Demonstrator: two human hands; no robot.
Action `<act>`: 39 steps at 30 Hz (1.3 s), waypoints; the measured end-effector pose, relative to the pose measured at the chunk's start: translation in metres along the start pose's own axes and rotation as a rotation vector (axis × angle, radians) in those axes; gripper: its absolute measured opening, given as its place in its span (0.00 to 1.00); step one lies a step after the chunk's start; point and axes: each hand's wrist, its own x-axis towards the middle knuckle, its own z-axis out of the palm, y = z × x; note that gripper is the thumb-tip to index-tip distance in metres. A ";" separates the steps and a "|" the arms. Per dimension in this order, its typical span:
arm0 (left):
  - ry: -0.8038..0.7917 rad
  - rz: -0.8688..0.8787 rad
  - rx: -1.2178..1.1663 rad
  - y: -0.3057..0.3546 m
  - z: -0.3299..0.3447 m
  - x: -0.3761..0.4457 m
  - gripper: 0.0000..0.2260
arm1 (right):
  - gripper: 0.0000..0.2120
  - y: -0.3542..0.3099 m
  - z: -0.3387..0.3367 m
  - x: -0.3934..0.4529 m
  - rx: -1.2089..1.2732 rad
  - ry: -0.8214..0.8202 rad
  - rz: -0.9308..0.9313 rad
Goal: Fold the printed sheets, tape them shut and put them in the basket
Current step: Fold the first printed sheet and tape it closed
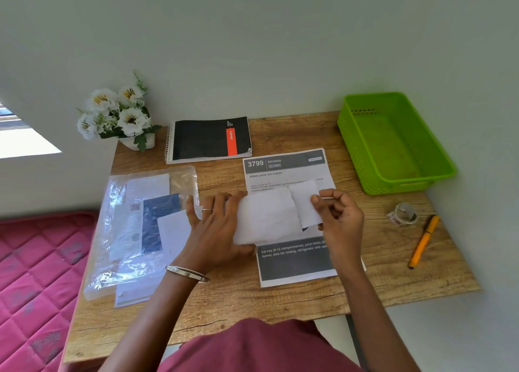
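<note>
At the middle of the wooden table (224,295), the left hand (213,225) holds a folded white paper sheet (266,217), fingers lying over its left end and thumb under its near edge. The right hand (337,217) pinches the sheet's loose right flap (304,203) between thumb and fingertips. Beneath it lies a flat printed sheet headed "3799 KITCHEN" (283,163). The green plastic basket (362,152) sits at the table's far right corner; a clear tape roll (404,214) and an orange pen (421,242) lie near the right edge.
</note>
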 end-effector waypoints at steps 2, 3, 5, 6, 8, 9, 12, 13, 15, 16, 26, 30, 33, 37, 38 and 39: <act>-0.005 -0.001 -0.020 0.001 0.000 -0.001 0.46 | 0.05 -0.001 0.004 -0.005 -0.016 -0.052 -0.013; -0.009 0.000 -0.033 0.002 -0.001 -0.001 0.46 | 0.05 0.000 0.005 -0.007 -0.030 -0.077 -0.012; -0.015 0.003 -0.049 0.004 -0.002 -0.001 0.46 | 0.11 0.002 0.006 -0.010 -0.061 -0.136 -0.023; -0.019 0.005 -0.048 0.005 -0.003 -0.001 0.46 | 0.15 0.003 0.007 -0.011 -0.075 -0.170 -0.035; -0.018 0.012 -0.045 0.006 -0.003 -0.002 0.45 | 0.16 0.002 0.010 -0.014 -0.082 -0.215 -0.032; -0.013 0.016 -0.046 0.007 -0.003 -0.002 0.45 | 0.13 0.001 0.012 -0.016 -0.078 -0.234 -0.010; -0.007 0.031 -0.046 0.011 -0.003 -0.001 0.45 | 0.14 0.001 0.015 -0.020 -0.126 -0.268 0.038; -0.005 0.036 -0.043 0.012 -0.003 0.000 0.45 | 0.19 0.000 0.016 -0.021 -0.152 -0.276 0.034; -0.002 0.046 -0.041 0.014 -0.004 0.000 0.45 | 0.25 0.002 0.015 -0.020 -0.174 -0.306 0.062; -0.003 0.049 -0.043 0.014 -0.005 0.000 0.45 | 0.23 0.002 0.015 -0.018 -0.166 -0.338 0.087; -0.012 0.070 0.100 0.011 -0.005 -0.004 0.51 | 0.14 -0.012 0.000 -0.017 0.349 -0.191 0.315; -0.010 0.085 0.102 0.010 -0.004 -0.005 0.52 | 0.11 -0.013 -0.005 -0.017 0.407 -0.152 0.380; -0.016 0.109 0.102 0.011 -0.004 -0.005 0.52 | 0.13 -0.010 -0.005 -0.016 0.353 -0.152 0.382; 0.000 0.150 0.134 0.012 -0.003 -0.005 0.51 | 0.17 -0.009 -0.002 -0.015 0.301 -0.202 0.398; 0.002 0.153 0.141 0.012 -0.004 -0.005 0.50 | 0.17 -0.010 -0.001 -0.015 0.291 -0.204 0.395; 0.002 0.157 0.141 0.012 -0.004 -0.006 0.50 | 0.17 -0.009 -0.001 -0.014 0.279 -0.200 0.386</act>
